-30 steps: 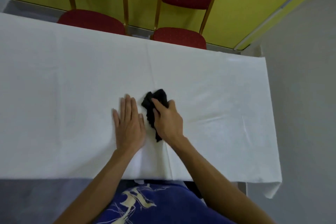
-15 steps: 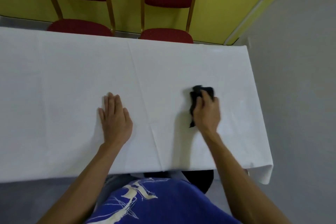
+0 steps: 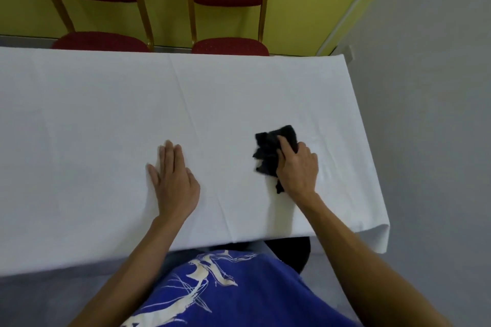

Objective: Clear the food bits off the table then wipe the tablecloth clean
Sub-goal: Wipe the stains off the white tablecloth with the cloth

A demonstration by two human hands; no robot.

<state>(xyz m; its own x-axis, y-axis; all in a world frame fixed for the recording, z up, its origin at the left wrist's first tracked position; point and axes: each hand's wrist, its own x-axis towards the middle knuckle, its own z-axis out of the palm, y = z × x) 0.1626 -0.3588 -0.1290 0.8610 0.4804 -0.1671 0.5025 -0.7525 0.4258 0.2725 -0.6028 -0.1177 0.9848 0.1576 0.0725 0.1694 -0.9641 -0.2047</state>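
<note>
Right hand (image 3: 297,170) is clamped on a crumpled black cloth (image 3: 271,151), pressing it onto the white tablecloth (image 3: 106,114) near the table's right end; left hand (image 3: 174,180) lies flat, fingers extended, palm down on the tablecloth, well apart from the right. Two red chairs (image 3: 228,45) sit at the far edge; no food bits visible

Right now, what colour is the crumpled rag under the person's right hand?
Black. The crumpled cloth rag shows best in the head view, dark against the white tablecloth.
</note>
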